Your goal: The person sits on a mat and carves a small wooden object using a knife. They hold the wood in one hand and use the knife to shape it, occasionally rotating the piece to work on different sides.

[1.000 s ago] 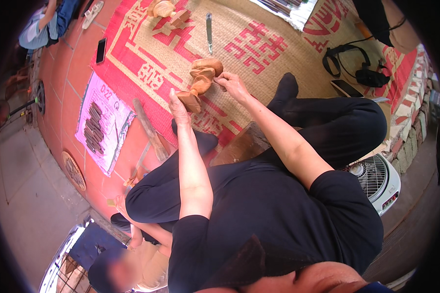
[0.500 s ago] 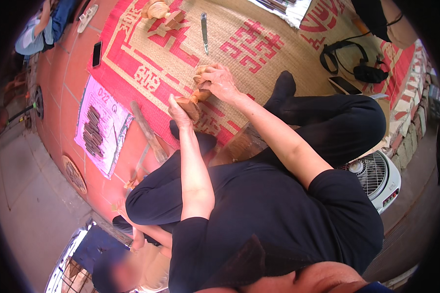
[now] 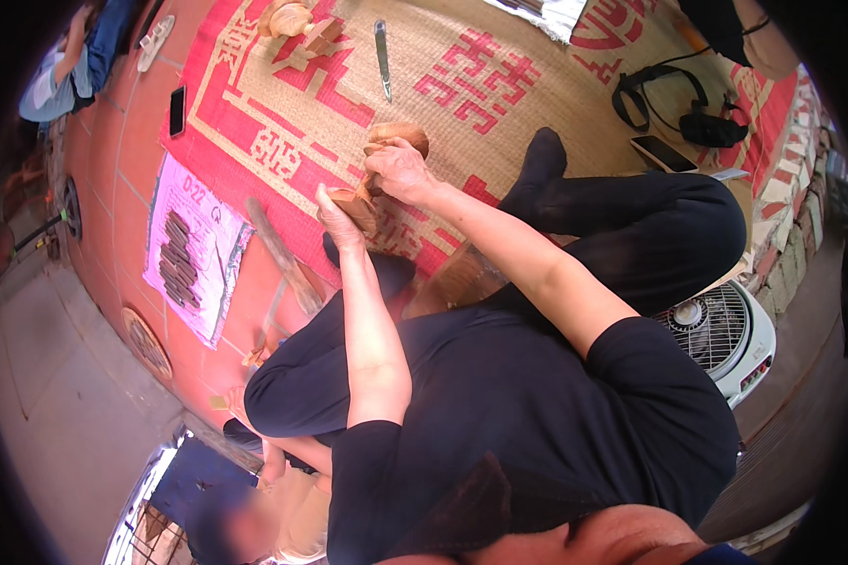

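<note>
Between my hands is a carved wooden piece (image 3: pixel 407 135) with a rounded upper end, a narrow neck and a blocky base. My left hand (image 3: pixel 339 218) is closed round the base, tilting the piece over the mat. Around the neck, just below the rounded end, my right hand (image 3: pixel 400 171) has its fingers curled. Whether anything thin lies under those fingers is hidden. A slim knife (image 3: pixel 383 61) with a grey handle lies on the mat beyond my hands. Farther back rests a second carved wooden piece (image 3: pixel 286 19) on a square base.
The patterned red and straw mat (image 3: pixel 528 118) lies under the work. To the left are a wooden stick (image 3: pixel 281 254), a pink sheet (image 3: pixel 215 221) bearing several dark sticks and a phone (image 3: pixel 177 111). A black strapped pouch (image 3: pixel 711 130) and a fan (image 3: pixel 711 334) are right. Other people sit nearby.
My right hand has slid from the rounded end down toward the neck, so more of that end shows. My left hand keeps its hold on the base.
</note>
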Demonstrator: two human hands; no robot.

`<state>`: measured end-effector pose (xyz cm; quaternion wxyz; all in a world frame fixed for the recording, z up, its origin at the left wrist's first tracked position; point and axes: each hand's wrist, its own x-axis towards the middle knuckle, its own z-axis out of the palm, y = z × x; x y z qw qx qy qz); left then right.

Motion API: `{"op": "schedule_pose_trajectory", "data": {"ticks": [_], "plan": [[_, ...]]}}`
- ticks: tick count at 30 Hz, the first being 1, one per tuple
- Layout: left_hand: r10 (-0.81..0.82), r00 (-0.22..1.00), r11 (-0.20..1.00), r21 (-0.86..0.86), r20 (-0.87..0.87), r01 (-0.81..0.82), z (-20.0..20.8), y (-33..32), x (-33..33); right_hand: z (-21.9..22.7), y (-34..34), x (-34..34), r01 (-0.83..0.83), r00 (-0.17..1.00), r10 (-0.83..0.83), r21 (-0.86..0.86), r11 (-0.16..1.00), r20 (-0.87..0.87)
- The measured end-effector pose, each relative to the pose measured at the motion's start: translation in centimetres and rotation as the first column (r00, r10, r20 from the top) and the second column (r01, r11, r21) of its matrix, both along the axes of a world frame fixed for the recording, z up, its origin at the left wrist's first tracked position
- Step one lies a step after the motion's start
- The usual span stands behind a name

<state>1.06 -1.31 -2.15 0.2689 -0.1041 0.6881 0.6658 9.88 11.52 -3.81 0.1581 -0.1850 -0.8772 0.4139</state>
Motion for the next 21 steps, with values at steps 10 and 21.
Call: {"op": "schedule_pose_trajectory", "data": {"ticks": [10, 21], "plan": [[-0.035, 0.997, 0.998, -0.050, -0.073, 0.031, -1.2, 0.0, -0.3, 0.0, 0.5, 0.8, -0.034, 0.996, 0.022, -0.149, 0.988, -0.085], [-0.050, 0.993, 0.997, -0.063, -0.110, 0.044, -0.7, 0.4, -0.2, -0.3, 1.4, 0.7, 0.001, 0.998, -0.020, -0.307, 0.952, -0.061]]}}
